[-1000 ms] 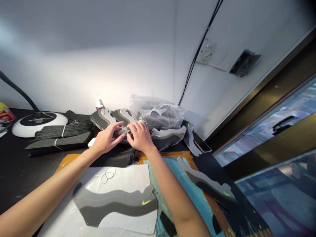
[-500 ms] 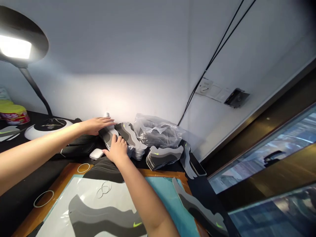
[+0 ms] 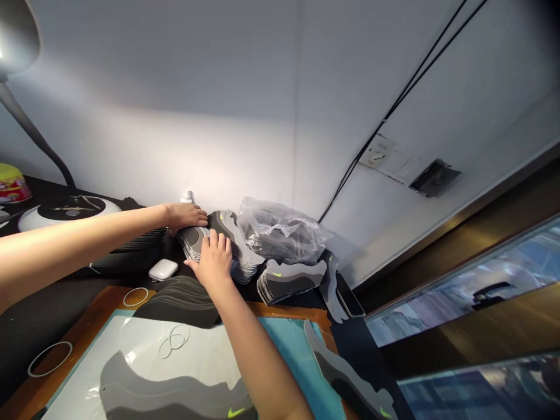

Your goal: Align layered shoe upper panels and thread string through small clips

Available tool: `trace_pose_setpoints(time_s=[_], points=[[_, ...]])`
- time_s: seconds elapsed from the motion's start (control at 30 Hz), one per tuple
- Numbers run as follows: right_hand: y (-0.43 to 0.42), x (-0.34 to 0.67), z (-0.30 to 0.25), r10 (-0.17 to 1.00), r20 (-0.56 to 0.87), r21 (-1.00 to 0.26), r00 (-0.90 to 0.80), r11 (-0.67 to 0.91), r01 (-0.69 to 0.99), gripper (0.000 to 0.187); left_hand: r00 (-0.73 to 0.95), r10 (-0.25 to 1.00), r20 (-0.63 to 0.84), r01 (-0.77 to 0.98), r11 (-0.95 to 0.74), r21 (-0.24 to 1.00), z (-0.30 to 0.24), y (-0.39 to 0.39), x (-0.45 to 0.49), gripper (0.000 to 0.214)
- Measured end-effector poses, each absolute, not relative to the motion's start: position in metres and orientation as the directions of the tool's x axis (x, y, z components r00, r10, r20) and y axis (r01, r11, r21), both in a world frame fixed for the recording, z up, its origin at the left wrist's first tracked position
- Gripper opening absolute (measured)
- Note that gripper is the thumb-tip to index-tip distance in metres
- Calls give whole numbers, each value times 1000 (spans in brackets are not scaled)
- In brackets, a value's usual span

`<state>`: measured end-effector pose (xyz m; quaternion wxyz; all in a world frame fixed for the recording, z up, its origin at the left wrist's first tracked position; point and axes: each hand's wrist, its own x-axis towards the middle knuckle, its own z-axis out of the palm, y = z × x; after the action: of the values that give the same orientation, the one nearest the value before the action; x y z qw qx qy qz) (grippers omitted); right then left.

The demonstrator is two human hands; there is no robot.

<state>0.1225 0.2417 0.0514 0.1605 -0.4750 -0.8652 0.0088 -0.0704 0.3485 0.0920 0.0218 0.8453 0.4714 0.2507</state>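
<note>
A stack of grey wavy shoe-upper pieces [image 3: 236,245] lies at the back of the black table, against the white wall. My left hand [image 3: 186,214] rests on the stack's far left end, fingers curled over its edge. My right hand [image 3: 214,259] lies flat on the near side of the same stack, fingers stretched out on top. Just in front of my right wrist lies a second, darker pile of pieces [image 3: 181,297].
A clear plastic bag [image 3: 282,233] of pieces sits right of the stack, another small pile [image 3: 291,277] before it. A white earbud case [image 3: 163,269], rubber bands [image 3: 135,296], a lamp base [image 3: 65,210] and a big grey piece [image 3: 175,394] on the white sheet lie near.
The view has shifted. My left hand went from the middle of the stack to its far left end; my right hand slid left and stays flat on top of it.
</note>
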Motion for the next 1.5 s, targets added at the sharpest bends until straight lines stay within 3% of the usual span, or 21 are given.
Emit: trace_pose_setpoints(time_s=[0.1, 0.2, 0.33, 0.43, 0.5, 0.67, 0.87, 1.07, 1.17, 1.37, 1.5], points=[[243, 117, 51, 802, 322, -170, -503, 572, 802, 78, 536, 801, 268, 742, -598, 302, 90, 351, -70, 29], [247, 111, 47, 795, 288, -154, -534, 589, 793, 77, 584, 784, 212, 727, -621, 293, 92, 348, -73, 33], [251, 109, 41, 799, 245, -164, -550, 593, 788, 67, 589, 783, 202, 746, -622, 238, 104, 340, -93, 59], [250, 110, 40, 801, 253, -177, -542, 589, 788, 65, 580, 785, 216, 781, -612, 126, 111, 335, -113, 75], [249, 109, 40, 804, 255, -171, -537, 585, 793, 64, 581, 786, 210, 792, -606, 73, 110, 335, -121, 73], [245, 107, 42, 826, 235, -193, -512, 556, 809, 63, 586, 788, 188, 790, -607, 80, 93, 345, -116, 50], [246, 108, 41, 843, 199, -224, -499, 535, 815, 61, 571, 789, 229, 794, -601, 91, 77, 350, -113, 56], [244, 119, 55, 793, 225, -227, -566, 608, 761, 75, 524, 775, 353, 806, -585, 88, 63, 329, -107, 50], [250, 140, 67, 817, 279, -248, -505, 570, 784, 67, 518, 759, 394, 803, -590, 80, 59, 328, -101, 46], [270, 162, 63, 865, 212, -228, -454, 496, 838, 56, 518, 690, 505, 810, -586, -28, 74, 315, -84, 48], [264, 167, 67, 820, 326, -204, -470, 546, 812, 46, 537, 739, 408, 812, -584, -10, 97, 258, -66, 55]])
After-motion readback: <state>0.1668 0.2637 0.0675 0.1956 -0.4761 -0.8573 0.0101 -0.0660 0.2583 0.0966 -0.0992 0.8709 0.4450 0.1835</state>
